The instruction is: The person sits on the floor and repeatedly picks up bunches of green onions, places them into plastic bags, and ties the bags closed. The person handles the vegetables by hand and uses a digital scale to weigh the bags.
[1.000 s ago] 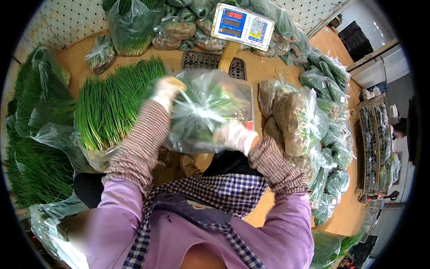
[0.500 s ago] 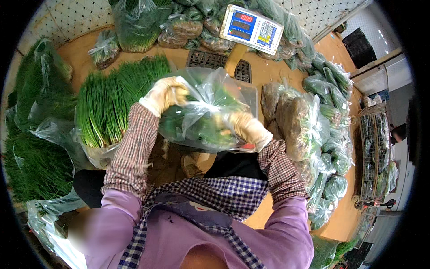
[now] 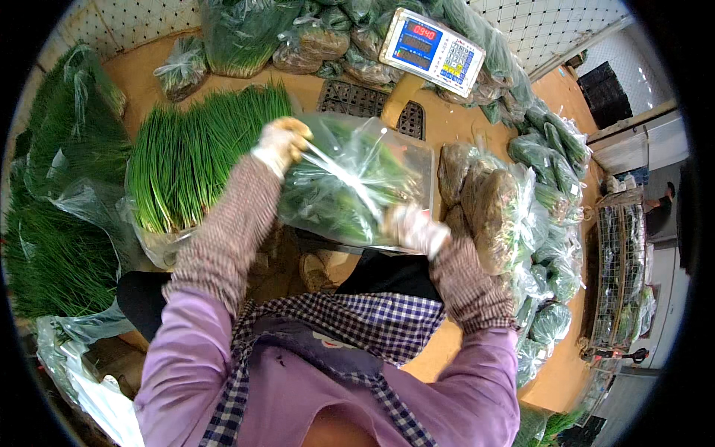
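A clear plastic bag (image 3: pixel 328 205) of green leafy stalks lies in front of me, over the pan of a digital scale (image 3: pixel 426 167). At its upper left, my left hand (image 3: pixel 283 145), in a pale glove, is closed on a stretched strip of the bag's plastic. My right hand (image 3: pixel 417 229), gloved too and blurred, grips another strip at the lower right. Between them the strips run taut to a gathered twist or knot on top of the bag. Whether the bag rests fully on the pan is hidden.
Left of the bag stands a thick bundle of green chives (image 3: pixel 205 153). The scale's display (image 3: pixel 432 52) rises on a post behind. Filled bags (image 3: pixel 495 216) are heaped along the right, others (image 3: pixel 320 45) at the back. A wire cart (image 3: pixel 618 268) stands far right.
My hands have moved apart along the strips, pulling them tight. The left hand has risen slightly and the right has shifted down. The display's red digits have changed.
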`<move>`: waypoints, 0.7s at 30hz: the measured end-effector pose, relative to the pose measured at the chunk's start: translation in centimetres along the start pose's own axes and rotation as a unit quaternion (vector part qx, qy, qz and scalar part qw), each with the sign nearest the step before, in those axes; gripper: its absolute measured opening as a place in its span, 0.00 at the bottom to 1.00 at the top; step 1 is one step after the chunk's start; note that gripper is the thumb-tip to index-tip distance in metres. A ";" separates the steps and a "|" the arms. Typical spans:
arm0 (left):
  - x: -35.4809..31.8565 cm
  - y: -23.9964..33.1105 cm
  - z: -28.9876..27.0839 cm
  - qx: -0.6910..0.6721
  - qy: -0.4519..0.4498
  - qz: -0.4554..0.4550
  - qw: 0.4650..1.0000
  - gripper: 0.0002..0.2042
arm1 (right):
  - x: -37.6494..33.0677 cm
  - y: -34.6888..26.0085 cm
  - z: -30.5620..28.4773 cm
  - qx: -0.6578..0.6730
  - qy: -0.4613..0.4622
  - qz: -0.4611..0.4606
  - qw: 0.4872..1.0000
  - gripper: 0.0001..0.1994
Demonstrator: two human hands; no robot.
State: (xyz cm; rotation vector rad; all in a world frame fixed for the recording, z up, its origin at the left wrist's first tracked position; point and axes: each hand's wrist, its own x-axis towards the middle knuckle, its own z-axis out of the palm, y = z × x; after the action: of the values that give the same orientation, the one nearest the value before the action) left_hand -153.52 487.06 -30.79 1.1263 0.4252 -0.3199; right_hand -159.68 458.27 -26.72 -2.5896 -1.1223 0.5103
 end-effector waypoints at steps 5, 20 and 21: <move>-0.7 1.1 2.2 0.084 0.073 0.097 0.989 0.06 | -1.7 3.7 -1.2 0.539 0.121 0.197 0.810 0.17; -19.9 4.5 -15.8 0.417 0.259 0.420 0.763 0.24 | 18.4 -14.3 -7.5 0.588 0.148 0.109 0.787 0.06; -20.9 4.1 -16.6 0.386 0.304 0.414 0.767 0.21 | 21.1 -14.8 -7.5 0.619 0.142 0.090 0.767 0.07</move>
State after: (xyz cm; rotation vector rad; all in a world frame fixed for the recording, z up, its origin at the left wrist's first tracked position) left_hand -172.72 504.61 -23.56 2.1186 0.3098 0.7640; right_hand -152.68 482.92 -18.73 -1.4746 -0.1972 0.5802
